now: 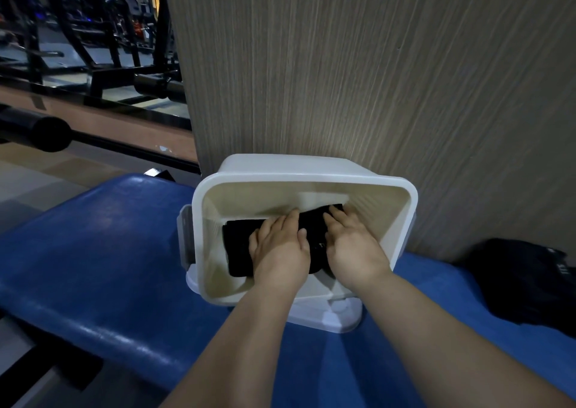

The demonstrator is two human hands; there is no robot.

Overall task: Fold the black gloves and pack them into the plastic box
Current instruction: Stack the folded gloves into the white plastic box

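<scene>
Black gloves (237, 247) under flat fingers (291, 218)

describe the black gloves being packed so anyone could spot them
On the blue bench, against the wood-grain wall, sits a white box. The folded black gloves lie inside it, under the left hand and right hand. The other black heap lies outside the box, on the bench at far right.

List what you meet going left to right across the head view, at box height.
Blue bench → plastic box's left latch → left hand → right hand → box's right wall → dark bundle on the bench.
</scene>
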